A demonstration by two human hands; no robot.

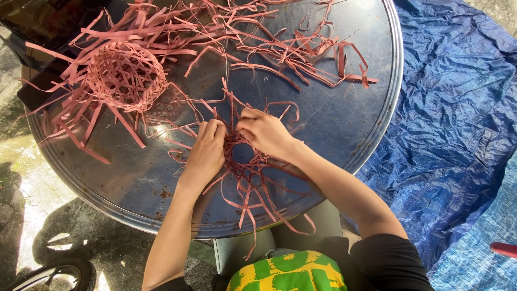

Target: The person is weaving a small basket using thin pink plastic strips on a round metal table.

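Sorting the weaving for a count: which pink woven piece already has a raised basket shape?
The woven basket at upper left, away from both hands; the weave under them lies flat.

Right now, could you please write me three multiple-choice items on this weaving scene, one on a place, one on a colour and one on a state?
1. Where does the finished small basket stand on the round metal table?
A. left of the hands
B. on the blue tarp
C. under the table

2. What colour are the strips?
A. green
B. pinkish red
C. white

3. What are the left hand and right hand doing?
A. resting apart
B. both gripping the unfinished weave
C. holding scissors

Answers: 1 A, it sits at the table's upper left. 2 B, all strips are pink-red. 3 B, both hands' fingers close on it.
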